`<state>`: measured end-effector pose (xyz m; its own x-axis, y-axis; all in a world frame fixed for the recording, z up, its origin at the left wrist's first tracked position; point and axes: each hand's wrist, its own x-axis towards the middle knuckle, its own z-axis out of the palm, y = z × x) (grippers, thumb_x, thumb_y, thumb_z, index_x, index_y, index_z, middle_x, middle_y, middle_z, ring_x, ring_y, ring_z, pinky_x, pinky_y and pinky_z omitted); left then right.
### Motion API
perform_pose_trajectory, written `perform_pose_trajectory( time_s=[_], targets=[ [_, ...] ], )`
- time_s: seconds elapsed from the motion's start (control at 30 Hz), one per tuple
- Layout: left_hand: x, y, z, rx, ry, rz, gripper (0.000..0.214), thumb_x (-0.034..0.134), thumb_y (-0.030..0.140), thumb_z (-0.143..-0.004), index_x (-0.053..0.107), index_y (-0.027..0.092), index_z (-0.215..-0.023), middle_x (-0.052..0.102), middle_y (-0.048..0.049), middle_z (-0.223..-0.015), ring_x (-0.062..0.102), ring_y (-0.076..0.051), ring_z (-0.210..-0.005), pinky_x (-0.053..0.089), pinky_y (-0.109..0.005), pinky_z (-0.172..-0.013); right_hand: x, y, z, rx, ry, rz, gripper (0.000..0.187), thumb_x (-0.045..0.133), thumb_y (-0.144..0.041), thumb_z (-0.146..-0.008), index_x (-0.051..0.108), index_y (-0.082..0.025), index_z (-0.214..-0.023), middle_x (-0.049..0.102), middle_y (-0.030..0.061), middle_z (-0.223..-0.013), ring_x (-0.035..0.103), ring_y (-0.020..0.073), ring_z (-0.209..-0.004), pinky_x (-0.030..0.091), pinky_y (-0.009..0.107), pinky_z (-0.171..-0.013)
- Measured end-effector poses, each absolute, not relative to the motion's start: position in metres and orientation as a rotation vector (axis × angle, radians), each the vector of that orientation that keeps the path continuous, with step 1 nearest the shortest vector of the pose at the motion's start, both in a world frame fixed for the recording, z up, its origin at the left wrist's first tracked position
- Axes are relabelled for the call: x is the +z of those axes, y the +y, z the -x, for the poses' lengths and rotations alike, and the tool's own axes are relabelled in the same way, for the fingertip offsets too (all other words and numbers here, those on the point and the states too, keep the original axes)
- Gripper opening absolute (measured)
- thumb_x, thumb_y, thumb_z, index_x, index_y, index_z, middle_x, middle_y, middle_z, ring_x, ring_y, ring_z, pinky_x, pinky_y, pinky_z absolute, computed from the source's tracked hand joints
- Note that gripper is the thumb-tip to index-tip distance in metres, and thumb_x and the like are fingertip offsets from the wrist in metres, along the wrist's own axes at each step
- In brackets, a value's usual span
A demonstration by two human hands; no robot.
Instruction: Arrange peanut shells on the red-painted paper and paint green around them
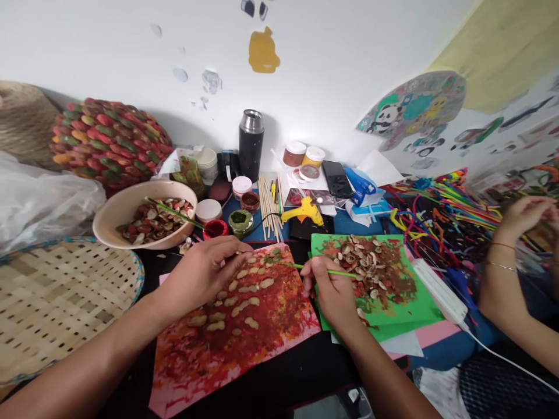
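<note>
1. Paintbrush (345, 272), green-handled, is clasped in the right hand (332, 288). It lies level across the gap between two sheets, its tip end reaching the upper right corner of the pink sheet (266, 329).
2. At that sheet's upper edge, the left hand (205, 273) closes its fingertips on a peanut shell (239, 254).
3. Smeared red and brown, the pink sheet lies on the dark table and carries rows of pale shells.
4. Just to the right, a green sheet (414, 311) bears a heap of painted shells.
5. Behind stand a bowl (126, 203) of shells, a red paint pot (215, 228), a green paint pot (240, 220) and a yellow glue gun (304, 210).
6. At far right, a co-worker's hand (524, 215) is raised above pipe cleaners (445, 218).
</note>
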<state>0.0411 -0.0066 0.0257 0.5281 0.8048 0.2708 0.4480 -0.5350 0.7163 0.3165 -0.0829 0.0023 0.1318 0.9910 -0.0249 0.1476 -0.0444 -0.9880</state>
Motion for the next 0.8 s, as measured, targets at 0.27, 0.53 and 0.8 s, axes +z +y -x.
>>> perform_pose_trajectory(
  time_s=[0.27,0.53,0.8],
  targets=[
    [0.025,-0.014,-0.023,0.831,1.058,-2.193,0.031,0.057,0.043,-0.111,0.08,0.024,-0.105,0.084,-0.0039,-0.103,0.079,-0.019,-0.087,0.06,-0.027,-0.082,0.001,-0.082,-0.327,0.988,-1.166,1.465,0.063,0.064,-0.081,-0.098,0.071,-0.022,-0.078,0.058,-0.002,-0.054,0.057,0.015,-0.045,0.043,0.025,-0.045],
    [0.02,-0.018,-0.023,0.84,1.053,-2.22,0.03,0.056,0.042,-0.111,0.08,0.024,-0.105,0.085,-0.0042,-0.104,0.08,-0.02,-0.089,0.062,-0.028,-0.083,0.004,-0.088,-0.331,0.991,-1.124,1.467,0.063,0.066,-0.08,-0.098,0.07,-0.021,-0.077,0.059,-0.0016,-0.053,0.058,0.0151,-0.044,0.042,0.025,-0.044],
    [0.012,-0.016,-0.018,0.877,1.026,-2.307,0.026,0.057,0.035,-0.111,0.079,0.022,-0.108,0.084,-0.0049,-0.104,0.08,-0.02,-0.09,0.061,-0.027,-0.082,0.006,-0.085,-0.32,1.053,-1.093,1.403,0.062,0.067,-0.08,-0.097,0.07,-0.021,-0.078,0.059,-0.0019,-0.053,0.058,0.0144,-0.044,0.041,0.024,-0.043]
  ],
)
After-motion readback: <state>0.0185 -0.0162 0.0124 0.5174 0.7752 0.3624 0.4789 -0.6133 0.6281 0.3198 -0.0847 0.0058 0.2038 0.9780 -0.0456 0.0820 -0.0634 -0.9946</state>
